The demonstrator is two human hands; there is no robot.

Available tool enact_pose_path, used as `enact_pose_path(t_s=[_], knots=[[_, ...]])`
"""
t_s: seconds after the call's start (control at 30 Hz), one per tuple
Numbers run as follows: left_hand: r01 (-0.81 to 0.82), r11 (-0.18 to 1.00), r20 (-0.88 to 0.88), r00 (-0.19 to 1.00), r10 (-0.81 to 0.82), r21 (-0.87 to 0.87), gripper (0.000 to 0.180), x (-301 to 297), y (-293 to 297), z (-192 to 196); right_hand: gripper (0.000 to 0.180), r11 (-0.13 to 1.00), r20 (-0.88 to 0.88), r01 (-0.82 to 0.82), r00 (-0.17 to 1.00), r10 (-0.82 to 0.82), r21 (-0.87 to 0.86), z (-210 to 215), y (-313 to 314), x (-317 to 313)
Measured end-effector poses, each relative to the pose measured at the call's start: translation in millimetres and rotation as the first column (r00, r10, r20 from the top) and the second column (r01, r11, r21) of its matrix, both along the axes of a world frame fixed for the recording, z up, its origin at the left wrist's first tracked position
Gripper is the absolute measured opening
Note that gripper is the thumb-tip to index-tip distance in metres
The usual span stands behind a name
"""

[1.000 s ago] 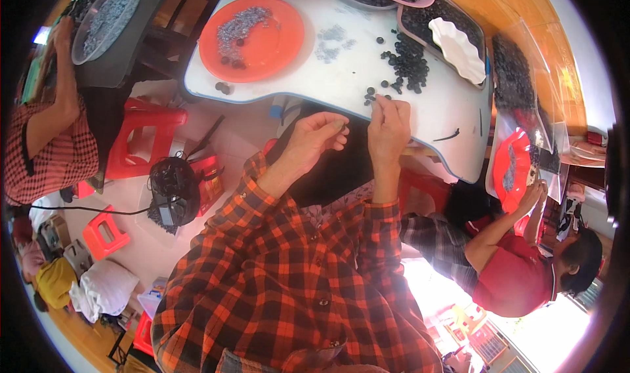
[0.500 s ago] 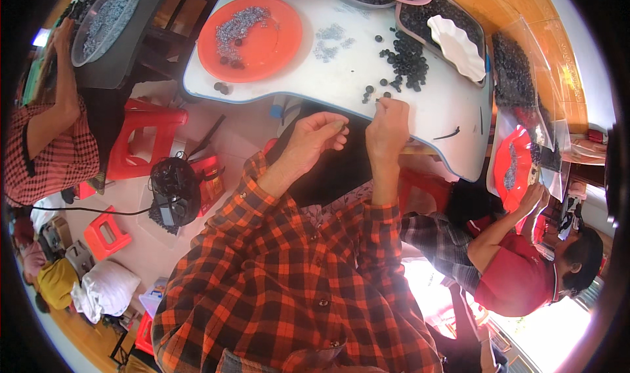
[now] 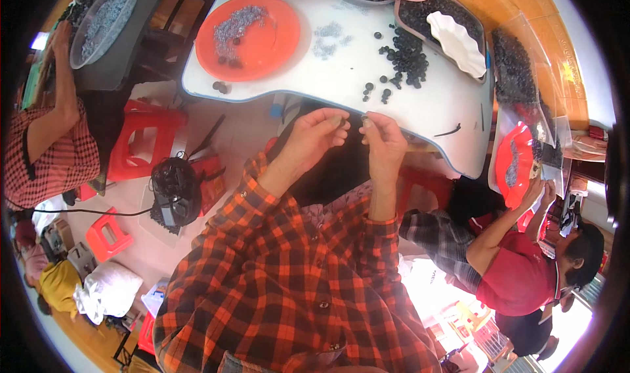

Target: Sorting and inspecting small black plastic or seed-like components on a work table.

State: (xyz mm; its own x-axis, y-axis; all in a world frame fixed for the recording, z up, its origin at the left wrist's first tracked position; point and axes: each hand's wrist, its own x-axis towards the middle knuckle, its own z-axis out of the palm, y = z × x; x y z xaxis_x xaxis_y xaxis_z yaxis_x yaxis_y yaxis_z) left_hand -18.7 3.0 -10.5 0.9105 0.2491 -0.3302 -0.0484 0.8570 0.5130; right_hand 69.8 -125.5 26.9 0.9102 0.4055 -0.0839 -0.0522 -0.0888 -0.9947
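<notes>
Both my hands are raised just off the near edge of the white table (image 3: 328, 71), close together. My left hand (image 3: 318, 133) is closed in a pinch on a small dark piece (image 3: 342, 122), mostly hidden by the fingers. Facing it, my right hand (image 3: 382, 140) also pinches thumb against fingers; what it holds is too small to make out. Beyond my right hand lies a loose pile of small black round parts (image 3: 408, 61), with several strays on its near side. To the left, an orange plate (image 3: 279, 51) carries small clear-grey pieces (image 3: 243, 26) and a few dark ones.
Small clear pieces (image 3: 328, 38) lie mid-table. At the back right, a white wavy dish (image 3: 456, 45) rests on a tray of black parts (image 3: 433, 12). A black strip (image 3: 447, 131) lies near the right edge. Co-workers sit at left and right, the right one by an orange dish (image 3: 522, 169).
My right hand has drawn back from the stray black parts at the table edge toward my left hand. My left hand has stayed nearly in place.
</notes>
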Motion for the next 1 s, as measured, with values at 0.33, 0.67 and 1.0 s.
enact_pose_path(t_s=[0.33,0.67,1.0], knots=[[0.013,0.999,0.047,0.999,-0.015,0.035,0.019,-1.5,-4.9,5.9,0.016,0.991,0.09,-0.111,0.99,0.104,0.075,-7.6,1.6,-9.7],[0.029,0.995,0.09,0.995,-0.038,0.099,0.02,-2.9,-6.8,9.2,0.019,0.994,0.097,-0.1,0.991,0.095,0.048,-11.9,-2.8,-9.9],[0.07,0.994,0.198,0.979,-0.053,-0.079,0.023,-3.5,-4.4,4.2,0.014,0.984,-0.034,-0.101,0.994,0.107,0.148,-2.3,-5.4,-8.8]])
